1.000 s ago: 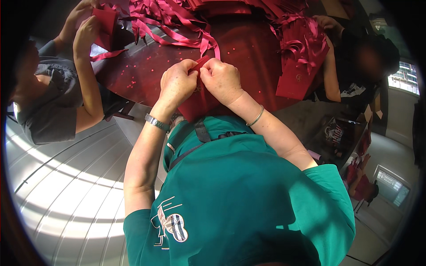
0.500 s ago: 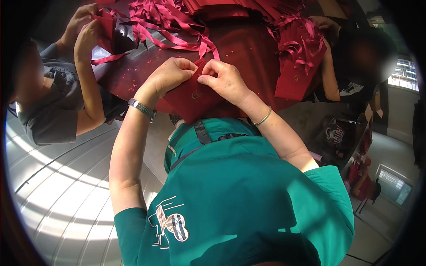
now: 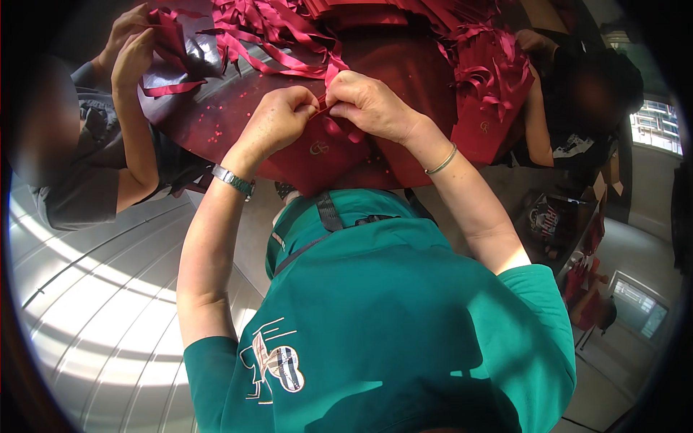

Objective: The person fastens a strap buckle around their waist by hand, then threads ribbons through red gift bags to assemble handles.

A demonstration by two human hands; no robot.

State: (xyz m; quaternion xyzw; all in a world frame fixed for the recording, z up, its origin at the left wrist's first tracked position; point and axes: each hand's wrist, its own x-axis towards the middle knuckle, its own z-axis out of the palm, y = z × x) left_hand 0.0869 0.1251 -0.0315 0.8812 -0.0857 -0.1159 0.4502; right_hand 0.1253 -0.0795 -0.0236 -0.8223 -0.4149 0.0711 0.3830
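Note:
A dark red paper bag [image 3: 307, 160] with a small gold mark lies at the table's near edge, in front of my waist. At its top edge my left hand [image 3: 280, 121] is closed in a pinch, with thumb and forefinger on the bag's rim. Close beside it, my right hand [image 3: 372, 105] pinches a red ribbon [image 3: 333, 130], part of which hangs below its fingers over the bag. The fingertips of both hands nearly meet, and they partly hide the ribbon and the rim.
Red ribbons [image 3: 267, 43] lie heaped at the far side of the dark red table [image 3: 238, 108], which has small red bits scattered on it. Co-workers sit at left and right. Near the right one stands a stack of ribboned red bags [image 3: 487, 108].
My right hand has moved slightly up, and a ribbon now shows beneath its fingers. My left hand stays at the bag's rim. The left co-worker's hands have shifted a little left.

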